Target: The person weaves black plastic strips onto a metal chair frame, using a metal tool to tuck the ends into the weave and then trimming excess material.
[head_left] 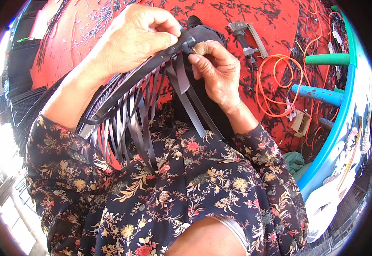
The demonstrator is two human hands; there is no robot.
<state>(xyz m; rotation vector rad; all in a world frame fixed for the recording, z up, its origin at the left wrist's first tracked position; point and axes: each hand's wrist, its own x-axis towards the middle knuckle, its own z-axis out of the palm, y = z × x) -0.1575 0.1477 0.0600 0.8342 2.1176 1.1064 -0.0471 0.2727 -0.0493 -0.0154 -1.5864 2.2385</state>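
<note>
At the upper centre of the frame, the left hand (137,36) has its grip pressed together around a curved black frame (122,87), from which dark flat strips (137,123) hang over a floral lap. Just right, the right hand (218,72) pinches one strip at the frame's end; farther right, an orange cord (275,81) and nail gun (245,38) lie on the red floor (279,17).

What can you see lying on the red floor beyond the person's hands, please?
On the red floor lie scattered dark strip offcuts, a grey stapler-like tool and coiled orange cord. The left hand, right hand and woven dark strips cover the middle.
</note>
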